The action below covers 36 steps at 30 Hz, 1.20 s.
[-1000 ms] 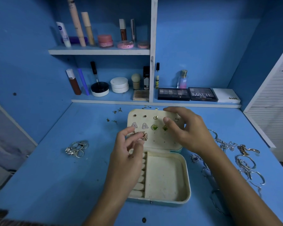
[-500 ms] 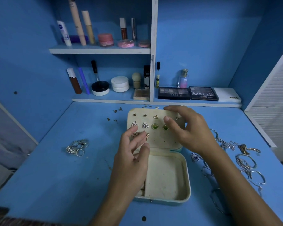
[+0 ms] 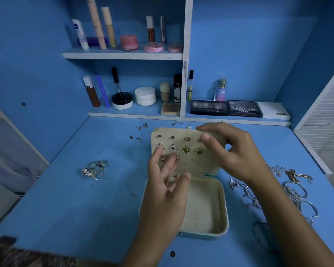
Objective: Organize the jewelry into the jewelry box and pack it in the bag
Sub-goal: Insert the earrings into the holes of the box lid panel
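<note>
Lid (image 3: 193, 162) held by right hand (image 3: 237, 151).

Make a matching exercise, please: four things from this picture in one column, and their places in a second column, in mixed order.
1. pile of rings
2. green earrings
3. bracelets and chains
4. MATTE palette

a. pinned in the open lid
b. on the lower shelf
c. on the table left of the jewelry box
d. on the table right of the box

Pairs: 1-c, 2-a, 3-d, 4-b
</note>
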Available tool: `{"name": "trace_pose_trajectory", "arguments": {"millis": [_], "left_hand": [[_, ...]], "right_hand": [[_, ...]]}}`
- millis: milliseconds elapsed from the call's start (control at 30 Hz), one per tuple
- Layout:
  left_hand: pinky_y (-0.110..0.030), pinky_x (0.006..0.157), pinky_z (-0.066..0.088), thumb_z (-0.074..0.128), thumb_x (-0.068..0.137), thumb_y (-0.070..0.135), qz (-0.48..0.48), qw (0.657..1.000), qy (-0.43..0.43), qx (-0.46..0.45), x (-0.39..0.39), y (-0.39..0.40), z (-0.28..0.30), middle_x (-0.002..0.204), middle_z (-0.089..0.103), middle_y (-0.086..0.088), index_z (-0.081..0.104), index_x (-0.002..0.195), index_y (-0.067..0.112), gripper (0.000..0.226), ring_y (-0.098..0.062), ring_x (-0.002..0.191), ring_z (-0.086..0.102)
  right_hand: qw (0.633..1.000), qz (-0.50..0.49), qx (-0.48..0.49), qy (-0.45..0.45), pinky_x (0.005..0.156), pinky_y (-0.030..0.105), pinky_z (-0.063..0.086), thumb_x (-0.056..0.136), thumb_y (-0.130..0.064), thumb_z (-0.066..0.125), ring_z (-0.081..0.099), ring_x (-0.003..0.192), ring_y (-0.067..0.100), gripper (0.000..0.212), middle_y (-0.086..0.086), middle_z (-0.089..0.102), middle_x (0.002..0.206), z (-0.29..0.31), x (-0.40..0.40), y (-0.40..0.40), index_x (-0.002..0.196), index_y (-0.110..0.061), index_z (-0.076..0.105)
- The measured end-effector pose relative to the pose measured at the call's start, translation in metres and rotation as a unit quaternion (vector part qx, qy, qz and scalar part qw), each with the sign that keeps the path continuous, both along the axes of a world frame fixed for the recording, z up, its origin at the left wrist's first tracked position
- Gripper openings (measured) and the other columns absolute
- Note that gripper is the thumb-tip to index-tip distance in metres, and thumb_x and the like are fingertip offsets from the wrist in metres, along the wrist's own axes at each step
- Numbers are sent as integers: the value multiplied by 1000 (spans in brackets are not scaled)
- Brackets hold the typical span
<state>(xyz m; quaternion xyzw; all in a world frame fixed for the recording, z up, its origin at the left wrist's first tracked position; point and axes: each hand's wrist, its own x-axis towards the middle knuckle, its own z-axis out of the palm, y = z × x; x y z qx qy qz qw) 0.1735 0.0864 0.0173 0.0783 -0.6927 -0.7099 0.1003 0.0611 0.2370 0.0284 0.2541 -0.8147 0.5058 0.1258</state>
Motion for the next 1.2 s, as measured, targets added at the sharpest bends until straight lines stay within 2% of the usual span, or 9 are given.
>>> {"name": "trace_pose_trajectory", "arguments": {"millis": [67, 167, 333, 467, 700, 800, 933, 1067, 1200], "left_hand": [[-29, 106, 39, 65, 78, 34, 13, 998, 4, 63, 4, 1, 2, 129, 63, 20, 34, 140, 48, 71, 9, 120, 55], [-37, 110, 39, 71, 69, 36, 34, 987, 10, 155, 8, 2, 4, 123, 69, 13, 35, 137, 45, 77, -2, 120, 60], [-40, 107, 43, 72, 59, 49, 61, 971, 6, 230, 15, 1, 9, 122, 70, 1, 30, 141, 48, 92, -10, 114, 66], [-38, 101, 46, 66, 73, 40, 77, 959, -7, 272, 17, -2, 9, 115, 73, -4, 34, 142, 43, 76, -15, 110, 69], [-34, 85, 51, 76, 78, 30, 102, 939, -37, 327, 20, -2, 10, 95, 76, 3, 45, 127, 33, 58, -13, 94, 73], [-31, 79, 51, 64, 81, 25, 96, 941, -56, 321, 21, -4, 9, 87, 77, 7, 45, 128, 31, 51, -9, 86, 73], [-26, 69, 54, 51, 94, 6, 86, 946, -81, 303, 21, -8, 8, 96, 75, 0, 49, 123, 31, 38, -9, 80, 73], [-31, 75, 53, 41, 93, -3, 92, 947, -86, 296, 21, -9, 6, 108, 69, -5, 53, 118, 28, 41, -13, 85, 70], [-33, 79, 53, 39, 94, -6, 100, 946, -87, 295, 22, -9, 6, 111, 68, -6, 52, 116, 29, 43, -17, 95, 68]], "right_hand": [[999, 35, -35, -22, 74, 17, 47, 92, -44, 59, 66, 95, 7, 22, -16, 71, 100, 4, 4, 0, 99, -29, 74], [994, 80, -65, -38, 73, 40, 51, 90, -49, 58, 67, 97, 19, 27, -6, 73, 98, 7, 7, 1, 91, -29, 76], [976, 166, -100, -101, 75, 22, 48, 89, -53, 59, 68, 95, 21, 43, 6, 73, 97, 13, 14, 2, 83, -16, 79], [964, 207, -75, -151, 70, 33, 50, 86, -67, 56, 68, 90, 22, 62, 10, 72, 103, 15, 18, 2, 80, -9, 78], [946, 248, -31, -206, 68, 33, 55, 81, -76, 55, 68, 95, 30, 60, 9, 72, 103, 19, 21, -2, 80, -21, 78], [940, 257, -16, -225, 67, 29, 54, 79, -77, 55, 68, 92, 25, 56, 9, 72, 102, 19, 22, -3, 82, -26, 78], [940, 246, 9, -234, 68, 28, 55, 77, -79, 56, 70, 90, 23, 66, 9, 72, 100, 16, 20, -4, 88, -18, 77], [942, 230, 17, -244, 65, 26, 54, 78, -77, 57, 71, 88, 23, 67, 7, 73, 99, 16, 19, -6, 88, -13, 76], [944, 191, 22, -268, 60, 28, 54, 92, -58, 55, 71, 80, 23, 58, 4, 73, 93, 19, 14, -12, 89, -3, 72]]}}
